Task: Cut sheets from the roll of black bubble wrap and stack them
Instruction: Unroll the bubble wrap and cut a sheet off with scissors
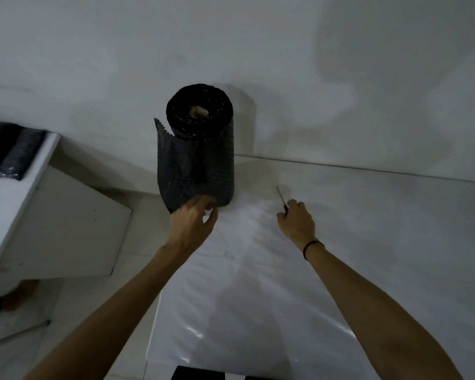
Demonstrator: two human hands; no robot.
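Head view: the upright roll of black bubble wrap [200,149] stands at the far end of the glossy white worktop [258,311], near the wall. The left hand [192,226] has its fingers grasping the roll's loose lower corner. The right hand [296,220] has its fingers clenched round a thin black-handled cutter [280,196].

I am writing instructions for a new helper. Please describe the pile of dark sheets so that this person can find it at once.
Start at the white table where the black roll stands upright near the wall. Look left to the second white table. The pile lies at its far end: flat and dark, unlike the upright roll.
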